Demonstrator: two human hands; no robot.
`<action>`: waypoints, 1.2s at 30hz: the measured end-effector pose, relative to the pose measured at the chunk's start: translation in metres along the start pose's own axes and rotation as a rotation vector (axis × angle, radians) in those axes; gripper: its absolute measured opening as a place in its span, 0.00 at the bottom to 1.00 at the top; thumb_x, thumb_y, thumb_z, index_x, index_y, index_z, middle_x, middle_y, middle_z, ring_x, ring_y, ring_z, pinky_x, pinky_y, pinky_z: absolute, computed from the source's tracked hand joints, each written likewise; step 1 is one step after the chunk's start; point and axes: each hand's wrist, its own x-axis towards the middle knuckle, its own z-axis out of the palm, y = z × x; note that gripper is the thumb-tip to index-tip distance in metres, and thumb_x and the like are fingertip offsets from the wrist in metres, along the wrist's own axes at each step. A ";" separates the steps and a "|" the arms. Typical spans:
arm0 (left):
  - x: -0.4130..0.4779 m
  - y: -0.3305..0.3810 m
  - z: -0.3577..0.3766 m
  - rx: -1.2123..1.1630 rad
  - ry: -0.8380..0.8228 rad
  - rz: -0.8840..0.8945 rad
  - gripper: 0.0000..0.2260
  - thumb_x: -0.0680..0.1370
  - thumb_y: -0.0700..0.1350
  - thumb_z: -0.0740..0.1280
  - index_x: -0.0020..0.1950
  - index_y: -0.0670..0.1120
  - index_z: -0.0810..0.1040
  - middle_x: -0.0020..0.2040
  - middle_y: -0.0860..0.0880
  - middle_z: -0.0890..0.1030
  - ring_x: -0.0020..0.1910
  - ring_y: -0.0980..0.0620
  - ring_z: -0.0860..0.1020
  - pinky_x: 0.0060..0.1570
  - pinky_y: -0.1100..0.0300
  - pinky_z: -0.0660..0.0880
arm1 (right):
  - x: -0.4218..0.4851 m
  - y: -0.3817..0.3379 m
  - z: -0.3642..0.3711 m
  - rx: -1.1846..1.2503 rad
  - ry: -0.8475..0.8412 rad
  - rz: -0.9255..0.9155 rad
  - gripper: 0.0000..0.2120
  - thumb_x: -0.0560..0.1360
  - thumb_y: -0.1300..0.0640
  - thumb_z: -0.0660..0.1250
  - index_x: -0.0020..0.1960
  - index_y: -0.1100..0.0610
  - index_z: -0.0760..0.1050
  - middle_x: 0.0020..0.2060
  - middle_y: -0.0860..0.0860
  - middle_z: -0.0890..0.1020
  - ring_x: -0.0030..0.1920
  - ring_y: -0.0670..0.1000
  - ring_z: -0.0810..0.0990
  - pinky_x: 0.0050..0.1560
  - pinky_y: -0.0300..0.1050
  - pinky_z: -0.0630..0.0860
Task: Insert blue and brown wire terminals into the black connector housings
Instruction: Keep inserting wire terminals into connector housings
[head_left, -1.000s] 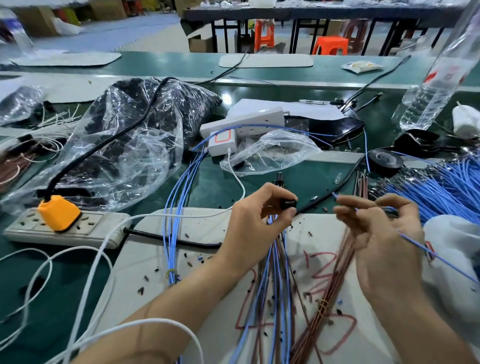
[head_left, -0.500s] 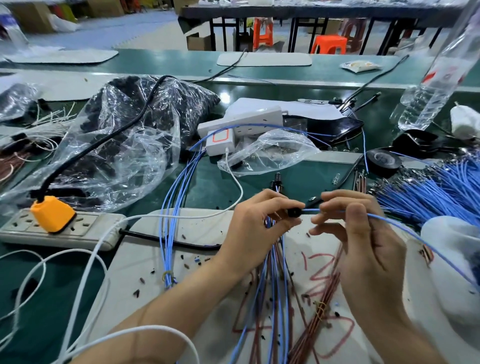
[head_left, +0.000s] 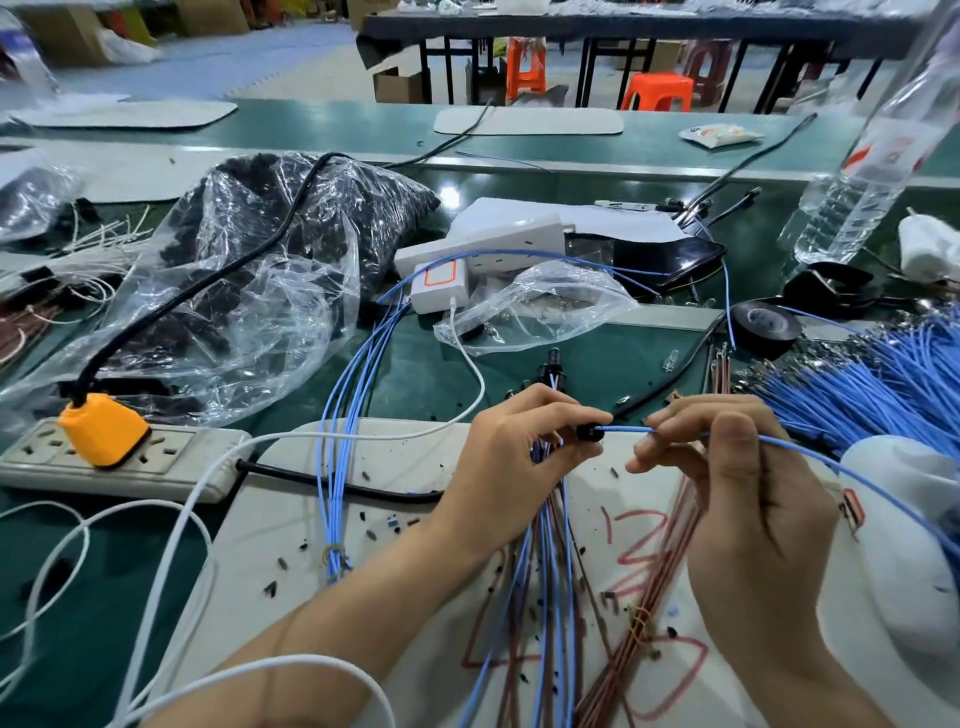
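My left hand (head_left: 511, 462) pinches a small black connector housing (head_left: 589, 433) between thumb and fingertips, above a white mat (head_left: 374, 478). A blue wire (head_left: 810, 454) runs from the housing's right side through my right hand (head_left: 727, 483), which pinches it close to the housing, and trails off to the lower right. Below my left hand hang several blue and brown wires (head_left: 550, 571). A bound bundle of brown wires (head_left: 644, 618) lies on the mat under my right hand. A large heap of loose blue wires (head_left: 883, 384) lies at the right.
A clear bag of black housings (head_left: 270, 280) sits at the left, with a power strip and orange plug (head_left: 104, 431) in front of it. A small clear bag (head_left: 535, 306), black tape roll (head_left: 766, 322), water bottle (head_left: 857, 202) and white cables (head_left: 171, 519) lie around.
My right hand came left with the blue wire and brought its end up to the housing in my left hand. The wire end now sits at the housing.
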 end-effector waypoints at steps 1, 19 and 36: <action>0.000 0.000 0.000 -0.004 -0.008 -0.002 0.11 0.71 0.36 0.74 0.52 0.42 0.84 0.45 0.49 0.80 0.39 0.56 0.77 0.45 0.61 0.76 | 0.000 0.000 0.000 -0.007 -0.004 0.000 0.16 0.83 0.51 0.52 0.44 0.53 0.74 0.40 0.44 0.77 0.37 0.52 0.80 0.39 0.52 0.78; -0.001 0.003 0.000 -0.073 -0.069 0.046 0.09 0.71 0.40 0.74 0.39 0.42 0.74 0.39 0.44 0.79 0.37 0.49 0.76 0.41 0.55 0.76 | 0.003 0.008 0.006 0.020 -0.198 0.420 0.15 0.71 0.50 0.65 0.57 0.47 0.78 0.44 0.49 0.80 0.31 0.43 0.77 0.32 0.36 0.75; 0.020 -0.014 -0.037 0.283 0.657 -0.245 0.13 0.76 0.44 0.62 0.59 0.45 0.78 0.58 0.53 0.75 0.61 0.56 0.70 0.68 0.44 0.59 | 0.038 0.016 -0.037 0.460 0.638 0.478 0.14 0.74 0.64 0.69 0.49 0.50 0.66 0.35 0.50 0.80 0.31 0.45 0.81 0.38 0.36 0.78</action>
